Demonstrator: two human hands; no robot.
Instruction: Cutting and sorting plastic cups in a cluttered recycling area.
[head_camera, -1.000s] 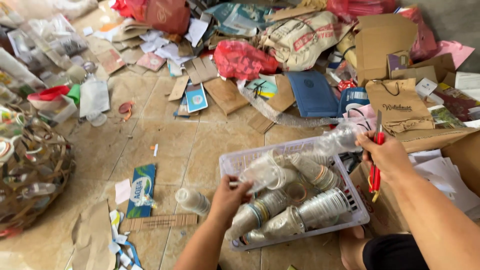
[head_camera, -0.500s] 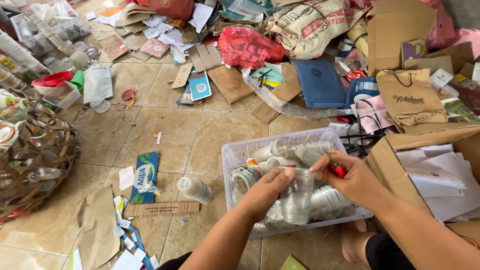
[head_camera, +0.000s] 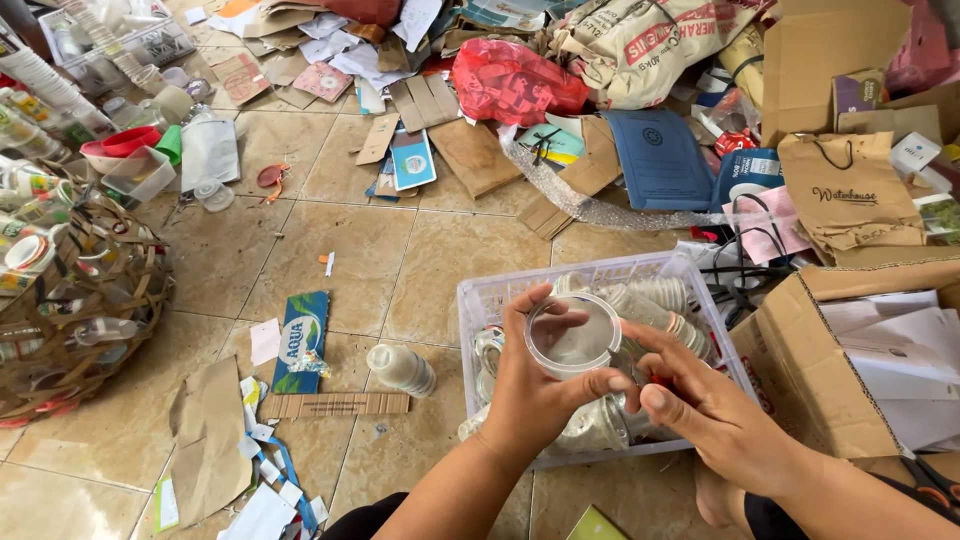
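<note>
The left hand (head_camera: 535, 385) has turned the clear plastic cup (head_camera: 573, 335) mouth-up toward the camera — half a second ago it stood upright; its grip is closed round the rim, above the white basket (head_camera: 480, 300); the right hand (head_camera: 715, 415) touches the cup's side, fingers loosely curled — the red knife no longer shows.

I see the left hand (head_camera: 530, 395) gripping a clear plastic cup (head_camera: 572, 335) — mouth toward the camera — above the white basket (head_camera: 470, 305); right hand (head_camera: 715, 410) fingertips touch its rim.
</note>
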